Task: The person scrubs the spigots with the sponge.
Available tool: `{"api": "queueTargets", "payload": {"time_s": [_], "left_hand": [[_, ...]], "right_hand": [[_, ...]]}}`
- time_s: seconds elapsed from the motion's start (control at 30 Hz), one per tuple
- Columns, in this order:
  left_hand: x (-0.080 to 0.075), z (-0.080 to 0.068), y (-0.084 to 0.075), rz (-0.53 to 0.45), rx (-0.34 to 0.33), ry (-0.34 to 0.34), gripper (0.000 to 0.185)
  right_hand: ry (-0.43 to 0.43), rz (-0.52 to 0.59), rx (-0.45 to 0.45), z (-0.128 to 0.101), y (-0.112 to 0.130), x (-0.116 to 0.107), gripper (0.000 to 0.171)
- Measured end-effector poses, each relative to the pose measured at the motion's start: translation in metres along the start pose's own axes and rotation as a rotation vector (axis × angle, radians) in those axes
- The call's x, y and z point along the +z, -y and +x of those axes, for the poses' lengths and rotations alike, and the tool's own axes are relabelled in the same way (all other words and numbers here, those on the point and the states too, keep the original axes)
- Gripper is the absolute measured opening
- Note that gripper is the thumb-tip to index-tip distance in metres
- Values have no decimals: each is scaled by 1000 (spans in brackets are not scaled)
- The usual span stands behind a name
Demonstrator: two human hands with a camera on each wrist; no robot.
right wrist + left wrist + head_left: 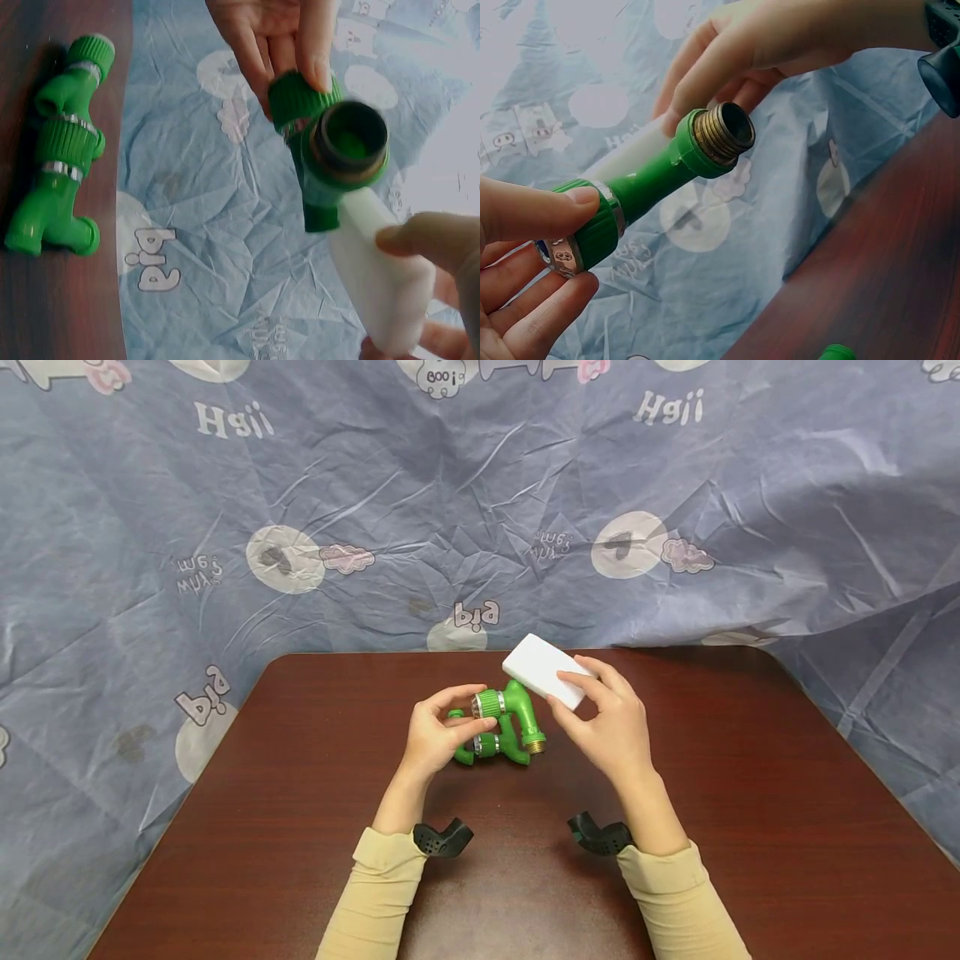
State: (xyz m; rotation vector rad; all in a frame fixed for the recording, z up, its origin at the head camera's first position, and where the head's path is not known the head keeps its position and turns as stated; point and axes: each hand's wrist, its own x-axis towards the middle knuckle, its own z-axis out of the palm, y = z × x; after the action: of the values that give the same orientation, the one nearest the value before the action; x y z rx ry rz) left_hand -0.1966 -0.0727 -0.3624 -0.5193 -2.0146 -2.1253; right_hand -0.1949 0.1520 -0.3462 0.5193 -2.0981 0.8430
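My left hand [438, 727] pinches a green plastic tap [517, 700] by its ribbed knob, thumb on one side and fingers on the other. In the left wrist view the brass-coloured threaded end [724, 133] of the tap points away from the hand. My right hand [611, 722] grips a white rectangular block [542, 667], thumb and fingers on its sides. The block looks like a sponge and overlaps the upper part of the tap in the head view. Seen from the right wrist, the white block [382, 281] is right at the tap's body [322, 214].
More green taps [56, 165] lie together on the dark red-brown table [315, 827], beneath the held tap. A grey-blue printed cloth [420, 485] hangs behind the table's far edge. Each wrist wears a black camera mount [442, 839].
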Motion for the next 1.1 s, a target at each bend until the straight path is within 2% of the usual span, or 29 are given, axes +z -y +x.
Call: {"api": "queueTargets", "payload": {"time_s": [0.13,0.33,0.43,0.5,0.57,0.7,0.8,0.87,0.93,1.03,1.1], "left_hand": [[2,-3,-13,14,9,0,42],[2,-4,-14,-9,14,-22,42],[2,-4,-13,-58,24,-15,43],[1,-3,-12,-64,35,-20,42],[1,-3,-13,-50,44,-33,42],[1,-2,-14,-34,44,-41,42],[0,-2,-14,-37,43,-33,42],[0,-2,-14,-33,44,-33,42],[0,-2,-14,-30,42,-36,42],[0,-2,-13,-63,34,-25,43],[0,-2,-12,-85,31,-19,43]], "right_hand": [[-45,55,36,1,1,-3,31],[100,207,-124,0,13,0,31],[155,228,-184,0,15,3,30],[155,209,-192,-1,14,5,30],[119,154,-173,-1,11,5,29],[6,38,-82,0,1,3,26],[-65,54,-43,1,-1,1,27],[-79,105,-67,2,1,0,28],[-53,162,-117,2,7,2,30],[48,218,-195,0,13,5,31],[111,236,-216,-1,16,8,30]]}}
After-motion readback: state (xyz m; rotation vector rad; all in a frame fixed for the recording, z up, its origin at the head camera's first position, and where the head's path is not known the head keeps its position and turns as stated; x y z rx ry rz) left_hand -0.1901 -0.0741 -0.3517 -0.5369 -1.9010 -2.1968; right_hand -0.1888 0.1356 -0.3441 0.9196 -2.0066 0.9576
